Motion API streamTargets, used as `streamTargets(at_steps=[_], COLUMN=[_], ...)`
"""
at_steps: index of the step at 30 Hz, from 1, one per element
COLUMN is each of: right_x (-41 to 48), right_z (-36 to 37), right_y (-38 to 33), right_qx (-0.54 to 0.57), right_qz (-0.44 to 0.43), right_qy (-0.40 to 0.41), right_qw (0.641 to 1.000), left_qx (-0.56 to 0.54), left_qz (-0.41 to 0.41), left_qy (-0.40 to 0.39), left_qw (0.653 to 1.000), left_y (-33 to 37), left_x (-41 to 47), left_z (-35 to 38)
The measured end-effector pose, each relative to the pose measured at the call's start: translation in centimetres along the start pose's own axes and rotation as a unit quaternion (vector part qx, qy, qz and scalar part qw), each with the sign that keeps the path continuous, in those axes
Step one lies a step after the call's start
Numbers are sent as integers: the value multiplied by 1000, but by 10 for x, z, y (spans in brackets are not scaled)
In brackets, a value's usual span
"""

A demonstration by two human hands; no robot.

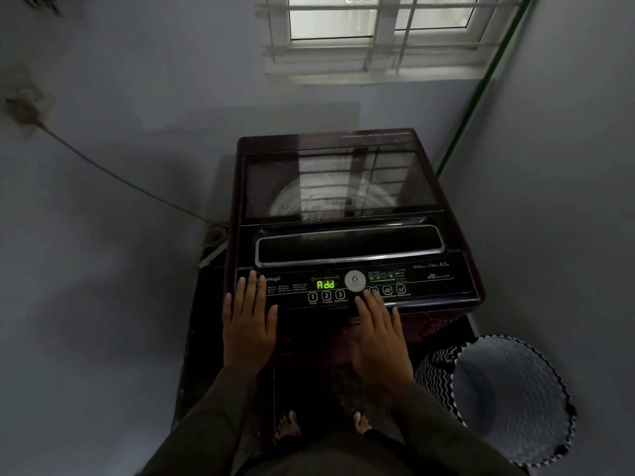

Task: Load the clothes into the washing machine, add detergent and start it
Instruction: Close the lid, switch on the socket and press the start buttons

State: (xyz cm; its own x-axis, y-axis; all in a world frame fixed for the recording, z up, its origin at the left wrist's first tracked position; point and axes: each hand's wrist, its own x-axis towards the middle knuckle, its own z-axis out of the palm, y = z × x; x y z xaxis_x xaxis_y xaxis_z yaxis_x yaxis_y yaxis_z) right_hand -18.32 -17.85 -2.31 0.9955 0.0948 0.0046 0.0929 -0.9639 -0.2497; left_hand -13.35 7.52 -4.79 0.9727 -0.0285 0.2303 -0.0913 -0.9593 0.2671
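A dark maroon top-loading washing machine (446,187) stands in front of me with its glass lid (340,180) closed; the drum shows faintly through it. The control panel (429,286) is lit and its green display (325,284) reads "Add". My left hand (248,321) lies flat with spread fingers on the panel's left end. My right hand (378,334) is flat too, its fingertips touching the buttons right of the round badge (355,280). Neither hand holds anything. No clothes or detergent show outside the machine.
A laundry basket (508,400) with a black-and-white zigzag pattern stands on the floor at the right, its inside bare. A green pipe (474,97) runs down the corner. A cable (113,173) crosses the left wall. A barred window (378,36) is above. My bare feet (288,426) stand below.
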Motion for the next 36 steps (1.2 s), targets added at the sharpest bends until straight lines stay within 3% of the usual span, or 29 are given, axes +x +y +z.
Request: streamTargets(at_steps=[10, 36], right_x=[-1, 9], right_z=[-2, -11], right_y=[12, 26], right_qx=[-26, -54], right_qz=[25, -39], right_qy=[-7, 28], right_qw=[999, 997], left_qx=[1, 4], left_qz=[1, -5], left_qy=[8, 15], left_qw=[1000, 1000], left_y=[2, 4], left_x=[0, 0], left_z=[-1, 1])
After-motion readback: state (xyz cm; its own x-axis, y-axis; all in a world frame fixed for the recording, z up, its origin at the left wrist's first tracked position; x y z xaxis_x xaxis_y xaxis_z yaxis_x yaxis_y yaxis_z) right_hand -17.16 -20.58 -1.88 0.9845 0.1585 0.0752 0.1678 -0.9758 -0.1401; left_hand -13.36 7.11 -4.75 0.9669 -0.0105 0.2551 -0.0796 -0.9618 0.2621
